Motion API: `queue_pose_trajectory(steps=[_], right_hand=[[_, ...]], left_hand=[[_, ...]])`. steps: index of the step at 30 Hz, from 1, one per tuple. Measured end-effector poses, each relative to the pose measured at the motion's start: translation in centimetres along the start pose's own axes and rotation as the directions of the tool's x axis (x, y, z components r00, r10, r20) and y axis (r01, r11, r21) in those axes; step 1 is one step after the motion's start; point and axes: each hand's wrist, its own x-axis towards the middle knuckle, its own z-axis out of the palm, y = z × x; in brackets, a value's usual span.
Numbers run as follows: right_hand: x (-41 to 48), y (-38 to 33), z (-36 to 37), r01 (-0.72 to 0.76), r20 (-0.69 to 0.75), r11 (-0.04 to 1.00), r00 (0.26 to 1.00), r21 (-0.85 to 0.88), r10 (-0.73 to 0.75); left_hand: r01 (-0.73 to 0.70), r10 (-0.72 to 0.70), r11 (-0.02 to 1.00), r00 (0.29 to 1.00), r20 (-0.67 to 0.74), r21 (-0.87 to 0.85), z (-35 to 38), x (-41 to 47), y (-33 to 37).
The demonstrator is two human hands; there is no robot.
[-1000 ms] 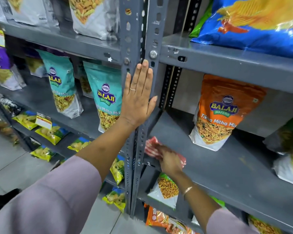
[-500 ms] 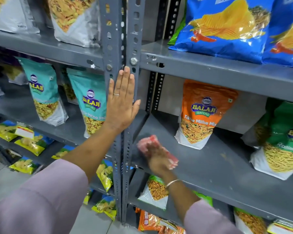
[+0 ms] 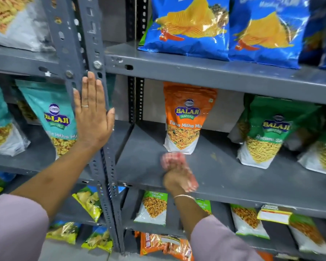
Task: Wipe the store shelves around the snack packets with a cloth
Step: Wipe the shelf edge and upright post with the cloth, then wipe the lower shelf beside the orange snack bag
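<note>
My right hand point(image 3: 179, 180) presses a red-and-white checked cloth point(image 3: 170, 160) onto the grey middle shelf point(image 3: 233, 178), just in front of an upright orange snack packet point(image 3: 186, 117). The hand and cloth are motion-blurred. My left hand point(image 3: 92, 113) lies flat and open against the grey perforated upright post point(image 3: 102, 162), fingers pointing up. To the right on the same shelf stands a green snack packet point(image 3: 265, 132), with more packets behind and beside it.
Blue chip bags point(image 3: 192, 27) sit on the shelf above. Teal packets point(image 3: 53, 117) stand on the left bay's shelf. Lower shelves hold green-topped packets point(image 3: 154, 208), yellow packets point(image 3: 88, 202) and orange ones point(image 3: 158, 243). A yellow price tag point(image 3: 274, 213) hangs on the lower shelf edge.
My right hand has slid the cloth rightward and deeper along the shelf, from near the post to in front of the orange packet. The view shifted right; my left hand stays on the post.
</note>
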Motion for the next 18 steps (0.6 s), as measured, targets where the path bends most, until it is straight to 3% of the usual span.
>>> queue_pose_trajectory(steps=[2, 4, 5, 6, 8, 10, 11, 16, 18], right_hand=[[-0.9, -1.9, 1.8, 0.21, 0.061, 0.978, 0.976, 0.002, -0.21], [-1.1, -1.5, 2.2, 0.234, 0.085, 0.972, 0.969, -0.026, -0.232], [-1.2, -0.4, 1.9, 0.249, 0.043, 0.96, 0.968, -0.126, -0.246], [-1.4, 0.8, 1.4, 0.213, -0.003, 0.959, 0.976, -0.185, -0.218], [-1.5, 3.6, -0.5, -0.001, -0.047, 0.986, 0.999, -0.165, -0.007], [-2.0, 6.0, -2.7, -0.211, -0.046, 0.968, 0.977, -0.136, 0.206], [-2.4, 6.4, -3.3, -0.242, -0.047, 0.961, 0.97, -0.132, 0.237], [-4.4, 6.9, -3.6, 0.039, -0.12, 0.988, 0.991, -0.146, -0.057], [-4.1, 9.0, -5.4, 0.011, -0.131, 1.0, 0.991, 0.007, -0.01]], left_hand=[[0.034, -0.034, 0.999, 0.999, 0.006, -0.007, -0.1, -0.2, 0.6], [0.071, -0.071, 0.997, 0.997, 0.038, -0.009, -0.4, -0.5, 1.4], [0.068, -0.068, 0.998, 0.995, 0.066, 0.006, -0.5, -0.7, 1.9], [0.04, -0.043, 0.999, 0.994, 0.096, 0.024, -0.6, -0.9, 2.4], [-0.041, 0.037, 0.999, 0.989, 0.146, 0.025, -0.5, -1.8, 3.8], [-0.083, 0.083, 0.997, 0.98, 0.183, -0.006, 0.1, -3.1, 5.7], [-0.1, 0.101, 0.995, 0.975, 0.198, -0.014, 0.6, -3.8, 6.9], [-0.134, 0.127, 0.991, 0.933, 0.337, -0.005, 4.0, -8.4, 13.9], [-0.124, 0.112, 0.992, 0.898, 0.425, 0.0, 5.3, -10.5, 16.7]])
